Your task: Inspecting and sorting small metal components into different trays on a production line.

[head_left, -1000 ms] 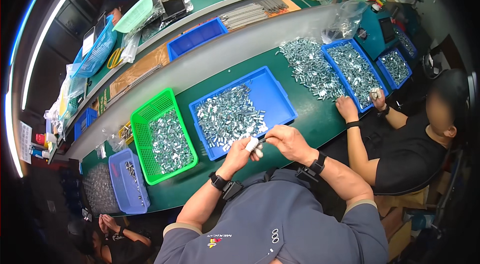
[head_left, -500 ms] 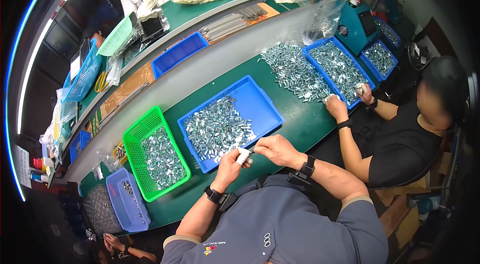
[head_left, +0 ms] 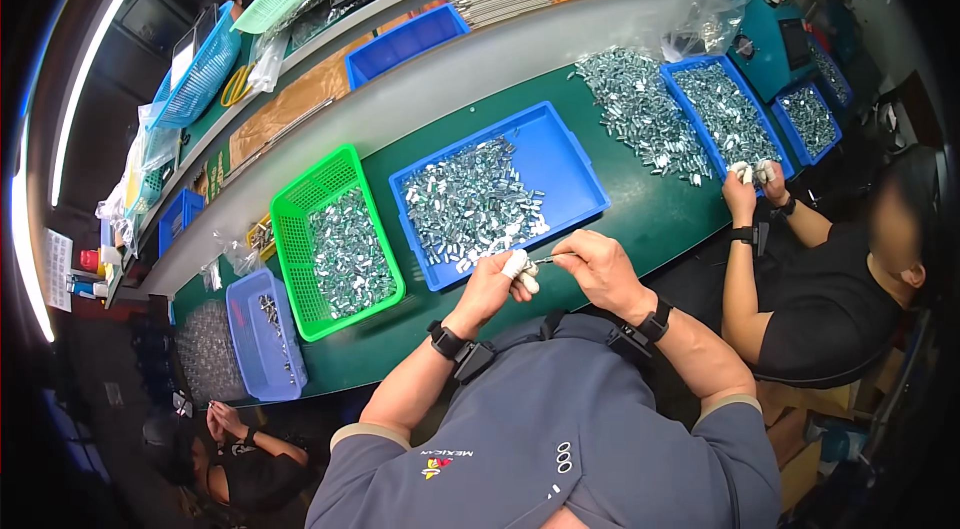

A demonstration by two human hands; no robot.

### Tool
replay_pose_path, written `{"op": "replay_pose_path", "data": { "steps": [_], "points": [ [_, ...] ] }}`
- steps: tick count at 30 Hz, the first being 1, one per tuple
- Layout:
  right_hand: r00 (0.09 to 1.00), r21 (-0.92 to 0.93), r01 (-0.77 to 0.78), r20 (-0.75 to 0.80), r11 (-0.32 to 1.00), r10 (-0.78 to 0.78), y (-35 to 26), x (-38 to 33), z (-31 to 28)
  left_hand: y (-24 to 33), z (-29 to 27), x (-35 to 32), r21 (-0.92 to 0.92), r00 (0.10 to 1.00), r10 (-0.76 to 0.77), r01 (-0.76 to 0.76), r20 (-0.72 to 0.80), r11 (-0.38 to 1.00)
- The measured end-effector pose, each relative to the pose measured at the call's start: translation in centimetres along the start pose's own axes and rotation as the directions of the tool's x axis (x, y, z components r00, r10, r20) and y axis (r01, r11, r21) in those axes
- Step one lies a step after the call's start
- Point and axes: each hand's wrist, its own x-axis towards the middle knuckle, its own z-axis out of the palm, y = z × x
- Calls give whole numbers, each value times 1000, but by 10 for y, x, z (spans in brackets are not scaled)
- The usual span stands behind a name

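Grey short-sleeved shirt (head_left: 560,439) — black wrist straps, white fingertip covers (head_left: 515,264) — small chest logo.

A dark, flat screen (head_left: 797,42) sits on the teal machine (head_left: 765,54) at the far right, beside the blue trays. Clear plastic bags (head_left: 712,19) lie crumpled just left of it, and another clear bag (head_left: 265,69) rests on the far shelf at the left. A white sheet-like sign (head_left: 58,269) hangs at the far left edge.

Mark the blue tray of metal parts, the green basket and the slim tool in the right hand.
blue tray (head_left: 572,151), head view, bare floor.
green basket (head_left: 300,191), head view, near rim.
slim tool (head_left: 553,258), head view, shaft.
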Motion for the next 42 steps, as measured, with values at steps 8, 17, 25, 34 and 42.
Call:
{"op": "replay_pose_path", "data": {
  "steps": [8, 17, 25, 34, 42],
  "points": [
    [999, 42, -41, 4, 998, 40, 2, -4, 4, -3, 4, -6, 7, 997, 72, -72, 38, 997],
    [965, -31, -226, 128, 974, 228, -1, -1, -3, -2, 9, -8, 28, 986, 164, -163, -22, 986],
    [945, 149, -301, 181, 942, 273, 6, -1, -2, -7, 7, -8, -17, 985, 170, -170, -7, 985],
    [921, 113, -355, 211, 928, 326, 2, 2, 0, -7, 8, -11, -19, 980, 197, -198, -24, 980],
    [945, 171, -307, 174, 936, 278, 0, 8, 3, -8, 7, -7, 2, 967, 247, -248, -52, 969]
  ]
}}
